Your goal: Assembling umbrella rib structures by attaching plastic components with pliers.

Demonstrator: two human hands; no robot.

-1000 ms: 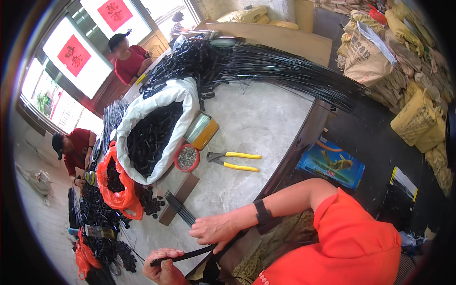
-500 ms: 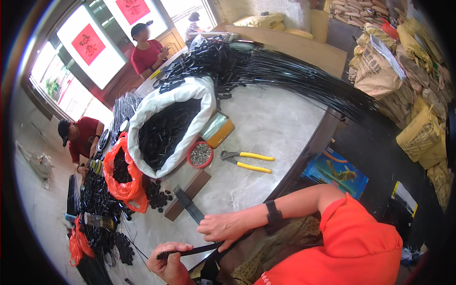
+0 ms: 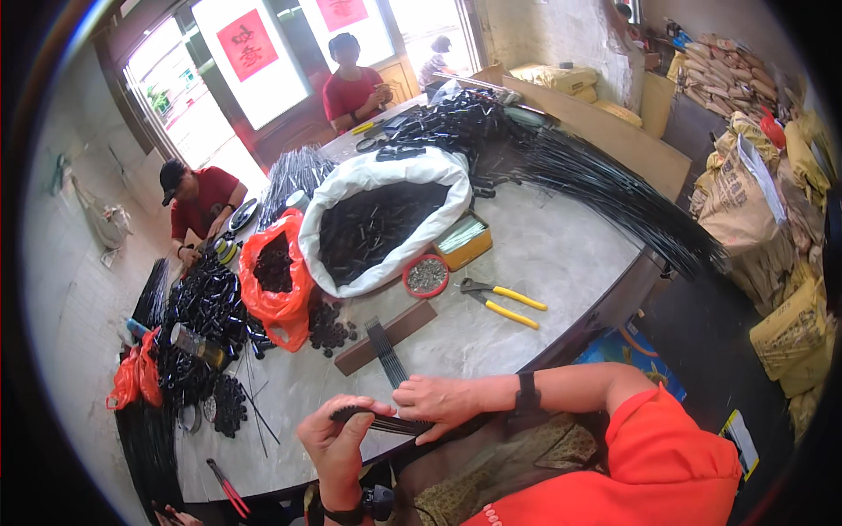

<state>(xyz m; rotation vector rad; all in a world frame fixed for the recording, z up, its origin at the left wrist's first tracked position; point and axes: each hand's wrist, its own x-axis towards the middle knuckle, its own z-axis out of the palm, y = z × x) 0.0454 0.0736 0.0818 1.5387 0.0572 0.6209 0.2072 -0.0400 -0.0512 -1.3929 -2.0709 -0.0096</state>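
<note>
My left hand is closed round one end of a bundle of thin black rods, its thumb pressed on the near side. My right hand bends over the other end of this bundle, fingers curled and thumb below; its palm side is hidden. Just beyond the right fingertips, a second row of thin dark rods lies side by side across a brown bar on the table. Both hands are over the table's near edge.
Yellow-handled pliers, a red dish of small metal pieces and a white sack of black parts stand beyond my hands. Red-handled pliers lie near left. Two people in red sit across the table. Long black rods overhang the right edge.
The view has swung, so the table's things sit farther right. My left hand has come up and tilted, and the rods in it now show their separate lengths. The right hand keeps its grip.
</note>
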